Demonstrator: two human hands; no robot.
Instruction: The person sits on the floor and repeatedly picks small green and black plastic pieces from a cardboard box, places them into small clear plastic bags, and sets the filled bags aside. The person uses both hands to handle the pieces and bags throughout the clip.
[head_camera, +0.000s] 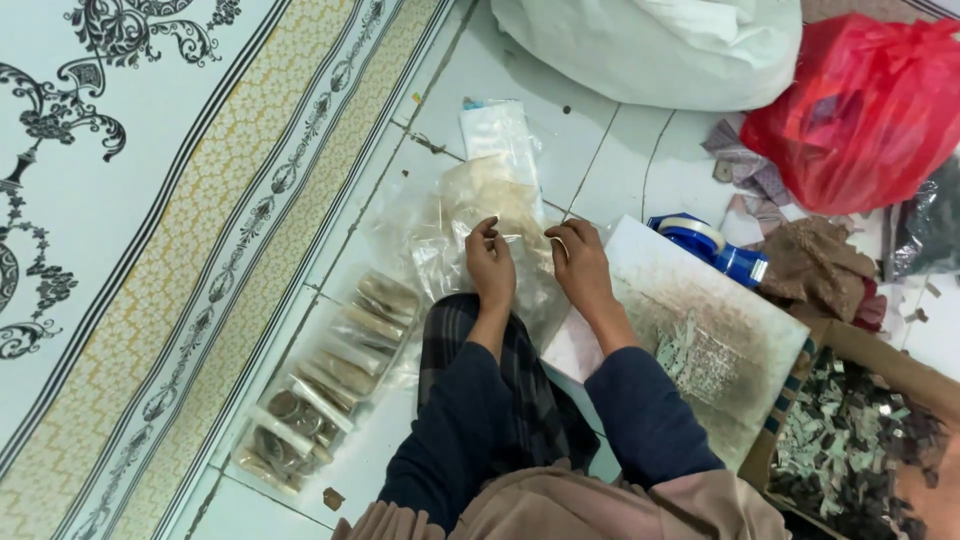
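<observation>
The person sits on a white tiled floor, and both hands meet over a small clear plastic bag that lies on a loose heap of more clear bags just in front of a plaid-covered knee. The left hand pinches the bag's near left edge, its fingers curled shut on the film; the right hand grips the near right edge in the same way, fingers bent inward onto the plastic. The bag's long axis runs away from the person, up toward another flat bag farther off on the tiles, so the bulk of it lies ahead of the fingertips and between the two hands, about equally near to each. Left of the knee a row of filled packets lies side by side along the edge of a patterned mat. To the right are a white board, a blue tape dispenser, a red plastic bag and a cardboard box of small scraps.
</observation>
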